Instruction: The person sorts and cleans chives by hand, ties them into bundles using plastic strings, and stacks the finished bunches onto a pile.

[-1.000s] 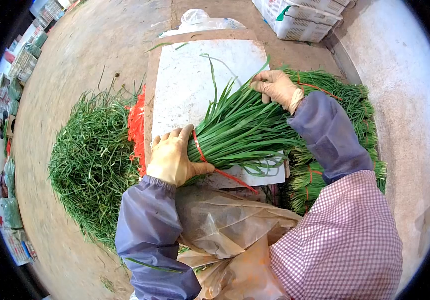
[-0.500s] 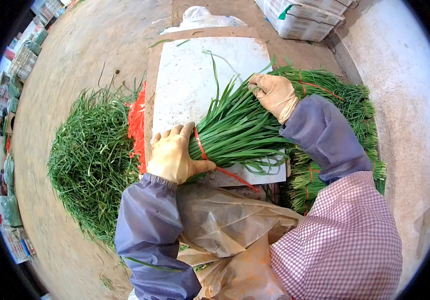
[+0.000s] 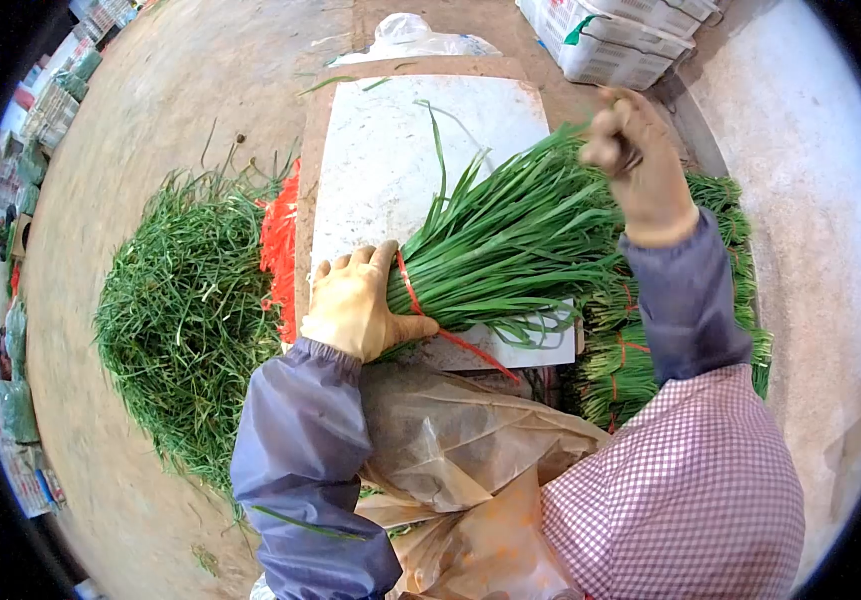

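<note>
A bundle of green garlic chives [image 3: 510,230], bound near its left end with a red tie [image 3: 408,283], lies on a white board [image 3: 370,150]. My gloved left hand [image 3: 350,305] grips the bundle's left end, thumb low and fingers over the top, partly hiding it. Above the leaf tips at right is my gloved right hand [image 3: 640,165], raised and blurred. Its fingers are curled; whether anything is between them I cannot make out. One end of the red tie trails towards my apron [image 3: 450,420].
Loose greens [image 3: 185,330] are heaped left of the board, beside red strips [image 3: 280,245]. Tied bundles [image 3: 640,360] are stacked at right, near a wall. White plastic crates [image 3: 610,50] stand at back right, and a white plastic bag [image 3: 405,40] lies beyond the board.
My right hand has lifted off the leaves and moved up and to the right, uncovering the leaf tips. My left hand stays on the bundle.
</note>
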A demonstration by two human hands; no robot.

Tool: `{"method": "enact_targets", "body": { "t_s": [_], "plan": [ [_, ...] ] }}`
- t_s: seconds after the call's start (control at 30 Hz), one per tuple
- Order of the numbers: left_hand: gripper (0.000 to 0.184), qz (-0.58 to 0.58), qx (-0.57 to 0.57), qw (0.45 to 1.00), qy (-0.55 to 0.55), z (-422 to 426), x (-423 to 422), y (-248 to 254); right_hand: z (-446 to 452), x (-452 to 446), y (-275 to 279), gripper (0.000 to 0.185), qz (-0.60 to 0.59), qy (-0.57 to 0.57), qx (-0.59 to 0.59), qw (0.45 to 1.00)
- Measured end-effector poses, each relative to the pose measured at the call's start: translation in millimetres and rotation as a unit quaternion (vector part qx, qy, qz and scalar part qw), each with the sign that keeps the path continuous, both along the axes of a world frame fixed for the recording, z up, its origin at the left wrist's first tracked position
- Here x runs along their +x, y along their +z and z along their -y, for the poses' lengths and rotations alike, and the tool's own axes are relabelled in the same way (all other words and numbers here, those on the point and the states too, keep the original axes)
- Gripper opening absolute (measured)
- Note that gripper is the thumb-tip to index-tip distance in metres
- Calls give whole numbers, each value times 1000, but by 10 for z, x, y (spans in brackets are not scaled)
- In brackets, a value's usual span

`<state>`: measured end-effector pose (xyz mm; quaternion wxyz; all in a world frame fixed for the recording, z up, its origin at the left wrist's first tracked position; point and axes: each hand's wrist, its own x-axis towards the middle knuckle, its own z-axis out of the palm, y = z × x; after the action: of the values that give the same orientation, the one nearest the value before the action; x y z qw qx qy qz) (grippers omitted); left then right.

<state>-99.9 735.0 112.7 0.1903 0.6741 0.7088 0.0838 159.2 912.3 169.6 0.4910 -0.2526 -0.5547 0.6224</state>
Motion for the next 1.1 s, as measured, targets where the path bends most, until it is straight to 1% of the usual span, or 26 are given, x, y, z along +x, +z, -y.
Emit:
{"method": "enact_targets", "body": {
  "t_s": [0.03,0.07,0.1,0.2,0.27,0.3,0.33,0.4,0.43,0.53,0.57,0.67,0.7,0.73,0.77,0.8,0.83,0.9,0.93,0.97,1.0,1.03,1.07,1.1],
  "plan": [
    [97,-7,6,1000,-10,-6,-21,-58,390,-141,293,32,-21,222,-53,973],
    [96,-13,13,1000,-21,-17,-55,-138,409,-235,286,35,34,220,-17,975],
    [96,-20,21,999,-32,-35,-56,-115,414,-315,265,37,88,218,20,972],
    [94,19,-7,1000,6,2,3,46,342,-497,139,45,248,212,134,936],
    [94,7,2,1000,8,28,-2,53,-165,-546,-236,42,303,62,197,931],
    [95,4,6,1000,6,31,-8,38,-348,-536,-443,42,376,34,275,884],
    [95,2,9,1000,3,29,-4,22,-386,-548,-494,43,445,4,348,825],
    [96,2,15,1000,2,18,4,5,-368,-544,-489,49,490,82,346,796],
    [96,1,17,1000,1,15,2,11,-410,-581,-589,44,492,69,386,777],
    [96,3,13,1000,0,14,-19,14,-330,-665,-581,40,476,85,369,794],
    [96,4,10,1000,-1,12,-20,2,-348,-679,-590,40,494,90,388,773],
    [96,14,12,1000,1,-2,-27,-13,-452,-710,-854,40,512,5,396,762],
    [96,20,8,1000,1,-9,-32,-11,-557,-670,-865,43,504,-38,334,796],
    [95,21,15,1000,-2,0,-37,-11,-685,-582,-945,36,467,-142,338,805],
    [95,21,23,1000,-4,14,-46,-19,-835,-440,-922,28,390,-105,179,897],
    [95,22,30,999,-6,20,-54,-34,-571,-472,-648,21,292,-168,108,935],
    [95,35,21,999,-2,4,-66,-57,-371,-440,-483,17,169,-166,133,962],
    [95,60,-3,998,8,-31,-104,-98,356,-329,-38,19,187,-76,224,953],
    [95,69,-16,997,10,-38,-119,-97,692,-185,51,16,193,92,136,967],
    [95,79,-27,996,12,-53,-126,-81,1007,-160,60,14,191,213,161,944],
    [95,88,-36,995,14,-65,-135,-63,1212,-153,-3,15,273,244,260,893],
    [96,99,-34,994,10,-64,-145,-46,1393,-170,-197,19,339,212,285,871],
    [96,97,-34,995,11,-56,-143,-40,1511,-174,-437,20,380,162,270,869],
    [97,94,-32,995,13,-50,-139,-40,1563,-170,-687,24,409,139,269,861]
  ]
}}
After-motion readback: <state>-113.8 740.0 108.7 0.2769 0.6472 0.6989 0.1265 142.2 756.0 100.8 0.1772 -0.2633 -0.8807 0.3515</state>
